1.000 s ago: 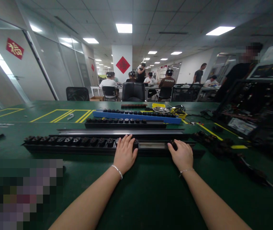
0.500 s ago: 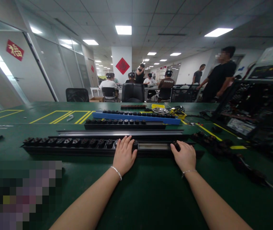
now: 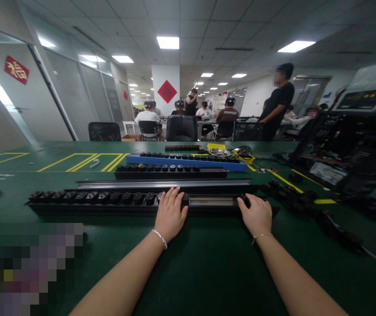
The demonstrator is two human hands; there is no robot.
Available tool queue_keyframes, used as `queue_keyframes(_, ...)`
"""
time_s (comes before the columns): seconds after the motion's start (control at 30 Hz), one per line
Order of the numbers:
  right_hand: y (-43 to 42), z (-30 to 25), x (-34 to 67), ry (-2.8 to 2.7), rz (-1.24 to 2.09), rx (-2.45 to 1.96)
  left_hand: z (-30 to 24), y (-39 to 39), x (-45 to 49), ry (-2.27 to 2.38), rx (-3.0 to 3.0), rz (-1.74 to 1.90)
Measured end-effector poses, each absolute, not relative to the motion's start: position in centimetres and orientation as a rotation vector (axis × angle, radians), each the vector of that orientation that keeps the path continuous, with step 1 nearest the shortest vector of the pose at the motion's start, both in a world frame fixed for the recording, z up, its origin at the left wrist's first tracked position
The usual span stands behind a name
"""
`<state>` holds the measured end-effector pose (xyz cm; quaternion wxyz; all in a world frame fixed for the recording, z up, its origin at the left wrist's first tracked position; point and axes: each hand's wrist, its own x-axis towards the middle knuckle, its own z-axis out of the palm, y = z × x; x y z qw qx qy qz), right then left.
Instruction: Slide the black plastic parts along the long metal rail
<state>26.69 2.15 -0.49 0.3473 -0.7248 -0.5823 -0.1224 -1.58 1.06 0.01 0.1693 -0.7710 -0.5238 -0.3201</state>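
Note:
A long black channel (image 3: 109, 211) lies across the table in front of me. Along its left part sits a row of black round socket modules (image 3: 115, 198). My left hand (image 3: 171, 210) rests over the right end of that row, fingers stretched out and covering part of it. To the right of this hand, a bare grey stretch (image 3: 212, 200) of the channel shows. At the channel's right part, my right hand (image 3: 256, 213) is closed around a black socket module (image 3: 246, 200), mostly hidden by thumb and fingers.
Behind the channel lies a long grey-and-black strip (image 3: 161, 183). Farther back are another black socket strip (image 3: 171, 174) and a blue channel (image 3: 188, 162) with sockets. Linked black parts (image 3: 306, 206) and dark equipment (image 3: 333, 149) stand on the right. A person (image 3: 275, 105) stands beyond the table.
My right hand has shifted slightly to the right with the socket module. My left hand has stayed on the row. The standing person in the background has moved left.

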Motion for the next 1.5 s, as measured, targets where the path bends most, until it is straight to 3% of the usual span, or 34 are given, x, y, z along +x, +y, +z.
queue_keyframes(1.5,2.03,0.12,27.12,-1.362,-0.28,-1.943,0.05,1.09,-1.57,-1.484,-2.207,-0.911)
